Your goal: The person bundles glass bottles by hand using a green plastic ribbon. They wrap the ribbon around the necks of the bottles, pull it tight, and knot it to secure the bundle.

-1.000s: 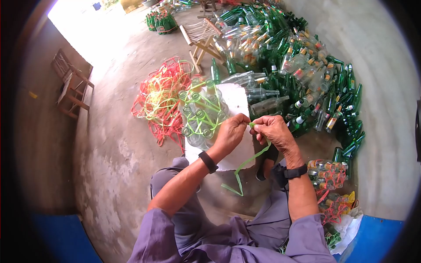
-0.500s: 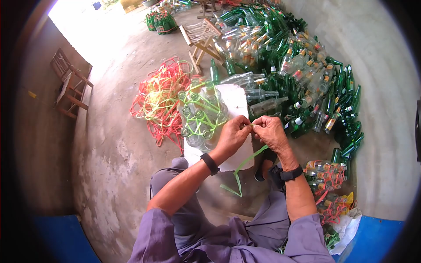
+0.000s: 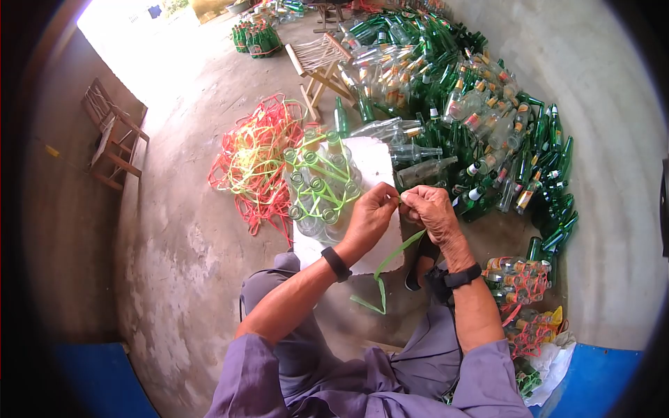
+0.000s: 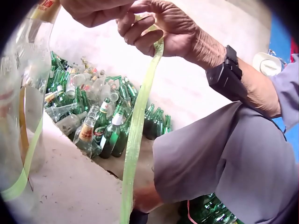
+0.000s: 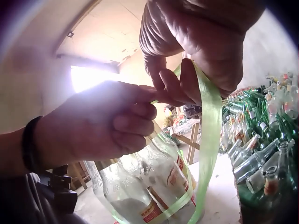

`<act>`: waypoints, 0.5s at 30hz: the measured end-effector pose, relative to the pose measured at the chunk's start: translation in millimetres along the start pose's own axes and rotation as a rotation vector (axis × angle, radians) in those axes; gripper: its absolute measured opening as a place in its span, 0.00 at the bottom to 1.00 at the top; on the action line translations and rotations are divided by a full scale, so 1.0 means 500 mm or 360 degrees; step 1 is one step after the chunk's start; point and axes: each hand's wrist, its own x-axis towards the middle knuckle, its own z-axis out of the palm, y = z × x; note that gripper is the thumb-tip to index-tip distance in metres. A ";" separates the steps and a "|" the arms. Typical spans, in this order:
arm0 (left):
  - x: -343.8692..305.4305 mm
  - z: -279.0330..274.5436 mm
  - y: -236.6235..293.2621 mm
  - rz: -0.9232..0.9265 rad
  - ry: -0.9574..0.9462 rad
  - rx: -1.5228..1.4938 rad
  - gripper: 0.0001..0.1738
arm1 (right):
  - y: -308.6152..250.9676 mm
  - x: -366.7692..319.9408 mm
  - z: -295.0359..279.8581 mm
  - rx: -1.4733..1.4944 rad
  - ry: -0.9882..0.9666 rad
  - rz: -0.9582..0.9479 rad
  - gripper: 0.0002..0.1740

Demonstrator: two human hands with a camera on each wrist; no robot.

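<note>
Both hands meet over the right side of a white block point(image 3: 376, 157). My left hand point(image 3: 371, 217) pinches a light green plastic strap point(image 4: 135, 135) between thumb and fingertips. Fingertip to fingertip with it, my right hand point(image 3: 433, 212) pinches the same strap, its lower fingers curled. From the right hand a long tail of strap hangs down, bent near its end. The short stretch between the fingertips is mostly hidden. Just left of the hands, a bundle of clear glass bottles point(image 5: 149, 175) stands upright on the block, with green strap laced around the necks and bodies.
A tangle of red and yellow-green straps point(image 3: 258, 167) lies left of the bottles. Loose green and clear bottles point(image 3: 474, 118) are heaped along the right wall. A wooden folding stool point(image 3: 320, 63) stands ahead, a wooden chair point(image 3: 111, 136) at the left wall. Strapped bottles point(image 3: 519, 279) lie at right.
The hands have drawn together at the fingertips, and the right hand has turned slightly. The bit of green strap at the fingertips shows less now. The bottle bundle stays in place.
</note>
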 end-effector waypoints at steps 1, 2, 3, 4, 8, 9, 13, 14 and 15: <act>0.000 0.000 -0.002 0.0001 0.0001 0.0000 0.03 | -0.008 -0.004 -0.003 0.0095 -0.0028 0.0089 0.10; 0.001 -0.001 -0.005 0.0028 -0.0021 0.0015 0.02 | -0.012 -0.006 -0.005 0.0189 -0.0057 0.0177 0.10; 0.002 -0.002 -0.003 0.0057 -0.0041 0.0031 0.02 | -0.013 -0.006 -0.006 0.0186 -0.0060 0.0174 0.10; 0.001 -0.002 -0.002 0.0061 -0.0036 0.0031 0.02 | -0.013 -0.007 -0.007 0.0148 -0.0065 0.0206 0.10; -0.013 -0.002 0.021 0.0048 -0.0038 0.0171 0.02 | -0.024 -0.011 -0.009 -0.0001 -0.0083 0.0261 0.10; -0.015 -0.002 0.028 0.0035 -0.0051 0.0267 0.03 | -0.025 -0.012 -0.012 -0.0001 -0.0085 0.0260 0.10; -0.021 0.003 0.037 0.0281 0.0109 0.0778 0.02 | -0.030 -0.013 -0.019 -0.0084 -0.0155 0.0257 0.08; -0.024 0.003 0.039 0.0425 0.0132 0.0946 0.02 | -0.031 -0.014 -0.020 -0.0113 -0.0158 0.0260 0.08; -0.025 0.003 0.044 0.0568 0.0154 0.1115 0.02 | -0.032 -0.014 -0.019 -0.0112 -0.0161 0.0258 0.08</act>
